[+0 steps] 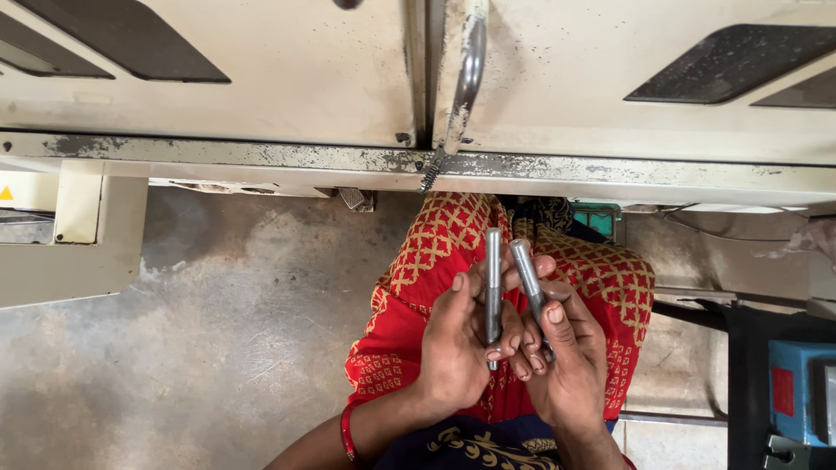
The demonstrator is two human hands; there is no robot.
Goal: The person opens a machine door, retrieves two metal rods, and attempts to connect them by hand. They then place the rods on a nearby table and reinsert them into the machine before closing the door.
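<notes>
I hold two metal rods, one in each hand. My left hand is closed around the left rod, thumb along one side and fingers curled over the lower end, so the rod stands nearly upright in front of my red patterned garment. My right hand pinches the right rod between thumb and fingers; this rod leans slightly to the left at its top. The two rods lie just beside each other, their upper ends apart. Both are slim, grey, dull-shining cylinders with plain rounded tops; their lower ends are hidden by my fingers. A red bangle sits on my left wrist. Above is a cream machine housing with one curved metal handle. At the far left edge shows a small yellow triangular sign. At right stands a blue box bearing a red rectangular label.
</notes>
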